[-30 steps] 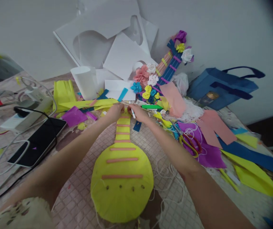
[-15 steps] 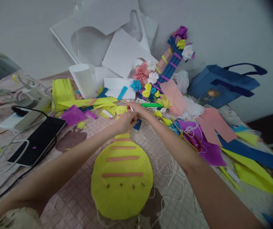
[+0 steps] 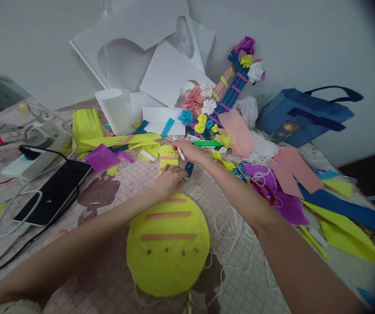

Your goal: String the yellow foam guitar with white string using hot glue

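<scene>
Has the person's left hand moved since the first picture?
Yes. Judged against the yellow neck lying on the table, the left hand has come from its far end nearer to the round yellow body.

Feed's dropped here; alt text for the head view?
A yellow banjo-shaped craft with pink strips lies on a cluttered table: the left hand is over its neck, the right hand holds a small white stick near its top. A flowered guitar-shaped craft stands behind.
</scene>
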The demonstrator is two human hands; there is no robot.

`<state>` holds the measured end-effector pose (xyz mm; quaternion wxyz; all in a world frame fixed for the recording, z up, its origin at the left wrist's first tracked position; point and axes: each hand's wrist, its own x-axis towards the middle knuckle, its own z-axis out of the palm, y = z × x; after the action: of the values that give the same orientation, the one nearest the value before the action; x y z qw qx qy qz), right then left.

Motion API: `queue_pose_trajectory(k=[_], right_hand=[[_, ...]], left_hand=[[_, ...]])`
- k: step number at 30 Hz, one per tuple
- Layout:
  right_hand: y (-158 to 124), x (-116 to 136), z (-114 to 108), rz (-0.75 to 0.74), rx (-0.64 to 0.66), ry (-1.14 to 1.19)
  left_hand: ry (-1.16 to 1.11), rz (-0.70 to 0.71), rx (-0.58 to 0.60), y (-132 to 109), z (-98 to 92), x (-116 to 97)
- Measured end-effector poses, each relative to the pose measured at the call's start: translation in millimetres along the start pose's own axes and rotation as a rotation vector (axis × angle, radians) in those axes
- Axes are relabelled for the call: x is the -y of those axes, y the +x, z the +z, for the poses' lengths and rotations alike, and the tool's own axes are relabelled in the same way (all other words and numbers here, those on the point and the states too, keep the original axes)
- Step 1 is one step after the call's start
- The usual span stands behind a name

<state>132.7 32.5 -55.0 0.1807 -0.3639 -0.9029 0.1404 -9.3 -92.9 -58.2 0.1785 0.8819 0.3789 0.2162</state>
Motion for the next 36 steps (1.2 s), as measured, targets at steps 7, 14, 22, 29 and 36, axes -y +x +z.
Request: queue_pose_trajectory(k=[7, 14, 22, 29, 36], right_hand=[[-4.5, 7.4, -2.0, -0.027, -0.023, -0.003], [3.2, 8.0, -7.4, -0.022, -0.045, 0.074], [-36.9, 19.7, -39.9, -0.019, -0.017, 0.109], [-123.8, 43.3, -26.0, 0.051, 0.075, 0.074], [-146.1, 35.7, -15.2, 0.09, -0.138, 0.162]], left_hand=[[-0.004, 0.012, 0.001, -0.8, 4.1, 10.2], [-0.025, 0.009, -0.028, -2.3, 2.3, 8.1], [-0.083, -0.051, -0.151, -9.5, -5.6, 12.6], [-0.075, -0.143, -0.142, -23.7, -29.0, 9.2], [-0.09, -0.226, -0.118, -44.5, -40.0, -8.7]])
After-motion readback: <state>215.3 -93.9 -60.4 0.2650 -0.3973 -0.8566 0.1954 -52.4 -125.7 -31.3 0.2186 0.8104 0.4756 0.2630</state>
